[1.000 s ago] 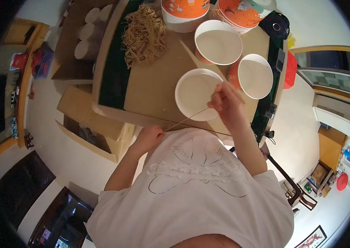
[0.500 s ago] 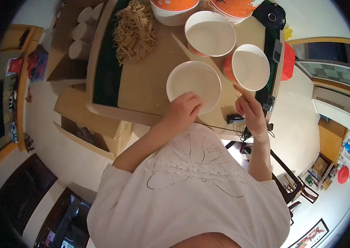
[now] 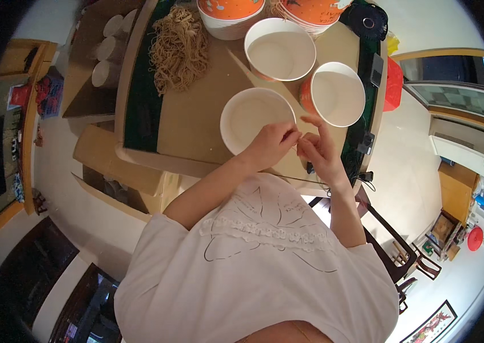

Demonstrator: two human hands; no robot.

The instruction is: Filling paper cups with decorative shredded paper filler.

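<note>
Nearest us, our left hand (image 3: 270, 146) and right hand (image 3: 317, 153) meet at the near right rim of the round white paper bowl (image 3: 253, 117) on the brown cardboard-topped bench (image 3: 190, 123). Both sets of fingers are pinched together, seemingly on a thin pale strand between them, though it is too fine to tell surely. The bowl lies just beyond and left of the fingers, the left hand nearer it. Farther off stand two more white bowls (image 3: 279, 48) and a heap of tan rubber bands (image 3: 179, 48).
</note>
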